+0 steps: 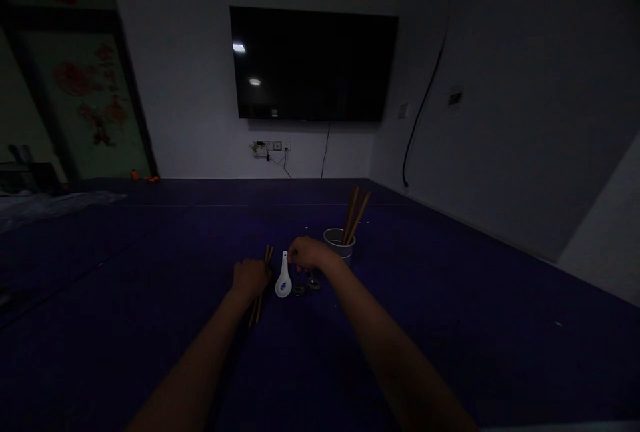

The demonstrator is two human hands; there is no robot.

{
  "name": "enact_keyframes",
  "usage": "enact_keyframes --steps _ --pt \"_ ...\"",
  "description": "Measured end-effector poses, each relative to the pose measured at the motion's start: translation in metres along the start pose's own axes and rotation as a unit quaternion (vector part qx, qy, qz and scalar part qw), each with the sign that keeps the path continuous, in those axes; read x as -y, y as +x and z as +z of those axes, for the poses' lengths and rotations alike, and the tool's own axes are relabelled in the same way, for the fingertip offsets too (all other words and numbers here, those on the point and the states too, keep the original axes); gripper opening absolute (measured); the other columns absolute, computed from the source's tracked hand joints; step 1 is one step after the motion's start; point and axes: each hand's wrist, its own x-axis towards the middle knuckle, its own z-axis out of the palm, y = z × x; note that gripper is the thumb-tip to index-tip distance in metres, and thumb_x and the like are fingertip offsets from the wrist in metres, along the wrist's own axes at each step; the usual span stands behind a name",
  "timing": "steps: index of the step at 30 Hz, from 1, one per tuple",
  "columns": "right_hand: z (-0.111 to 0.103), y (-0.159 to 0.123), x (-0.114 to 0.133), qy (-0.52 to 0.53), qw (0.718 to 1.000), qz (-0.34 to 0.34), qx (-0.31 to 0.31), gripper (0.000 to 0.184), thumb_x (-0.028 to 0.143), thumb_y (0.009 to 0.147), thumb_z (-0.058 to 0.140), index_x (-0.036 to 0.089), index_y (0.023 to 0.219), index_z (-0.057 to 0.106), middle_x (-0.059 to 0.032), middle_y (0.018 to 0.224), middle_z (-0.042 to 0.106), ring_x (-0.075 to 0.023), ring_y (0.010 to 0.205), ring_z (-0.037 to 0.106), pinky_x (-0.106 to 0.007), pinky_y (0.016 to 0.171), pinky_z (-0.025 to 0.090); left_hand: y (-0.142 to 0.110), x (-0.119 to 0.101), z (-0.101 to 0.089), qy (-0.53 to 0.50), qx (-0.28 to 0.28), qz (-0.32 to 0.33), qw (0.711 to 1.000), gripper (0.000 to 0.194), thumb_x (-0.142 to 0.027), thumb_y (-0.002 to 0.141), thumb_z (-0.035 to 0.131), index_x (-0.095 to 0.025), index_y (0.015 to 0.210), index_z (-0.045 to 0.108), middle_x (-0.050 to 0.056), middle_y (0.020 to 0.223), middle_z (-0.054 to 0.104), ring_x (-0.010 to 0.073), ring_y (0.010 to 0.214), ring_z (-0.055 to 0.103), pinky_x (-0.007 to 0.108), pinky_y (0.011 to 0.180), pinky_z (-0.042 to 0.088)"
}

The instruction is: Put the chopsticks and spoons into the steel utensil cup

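Note:
My left hand (251,277) is closed over a pair of wooden chopsticks (259,307), which slant along the dark blue surface and stick out above and below the fingers. Just right of them lies a white spoon (284,283) with a blue mark in its bowl, handle pointing away from me. My right hand (306,252) is bent down with its fingers together, close to the tip of that handle. Beneath this hand are two dark metal spoons, a left one (299,290) and a right one (313,283). Whether the fingers grip a handle is hidden.
A light-coloured round container (339,235) with several wooden chopsticks (356,215) standing in it is just beyond my right wrist. Clear plastic sheeting (55,205) lies at the far left. A television (315,65) hangs on the wall ahead, and a black cable (425,95) runs down the right wall.

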Motion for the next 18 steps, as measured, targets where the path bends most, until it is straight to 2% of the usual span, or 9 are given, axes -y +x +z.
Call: enact_keyframes --steps 7,13,16,18 --pt "0.001 0.001 -0.001 0.001 1.0 -0.002 0.011 0.024 0.018 0.079 0.051 0.018 0.095 0.069 -0.0053 0.079 0.071 -0.0114 0.058 0.062 -0.016 0.047 0.038 0.002 0.004 0.003 -0.014 -0.008 0.006 1.0 0.039 -0.035 0.081 0.04 -0.012 0.097 0.067 0.02 0.098 0.067 0.0314 0.1 0.06 0.043 0.084 0.041" --pt "0.002 0.002 -0.002 0.01 1.0 -0.005 0.011 0.025 0.016 0.079 0.05 0.017 0.096 0.068 -0.0052 0.077 0.07 -0.0107 0.053 0.059 -0.017 0.044 0.036 0.007 0.009 0.01 -0.068 -0.032 -0.012 0.997 0.032 -0.033 0.077 0.045 -0.013 0.086 0.068 0.02 0.09 0.068 0.0303 0.094 0.061 0.038 0.079 0.042" --pt "0.001 0.002 -0.003 0.018 1.0 -0.01 0.006 0.025 0.016 0.079 0.05 0.016 0.096 0.069 -0.0047 0.074 0.07 -0.01 0.05 0.057 -0.017 0.044 0.036 0.013 0.016 0.013 -0.158 -0.06 -0.049 0.984 0.029 -0.034 0.077 0.044 -0.015 0.07 0.064 0.015 0.079 0.067 0.0269 0.084 0.063 0.031 0.069 0.041" --pt "0.001 0.003 -0.004 0.023 1.0 -0.021 -0.004 0.023 0.017 0.08 0.051 0.016 0.093 0.069 -0.0041 0.072 0.069 -0.0095 0.049 0.056 -0.018 0.045 0.036 0.018 0.02 0.013 -0.267 -0.09 -0.069 0.957 0.029 -0.035 0.077 0.043 -0.016 0.06 0.059 0.01 0.067 0.063 0.0223 0.073 0.062 0.027 0.062 0.039"
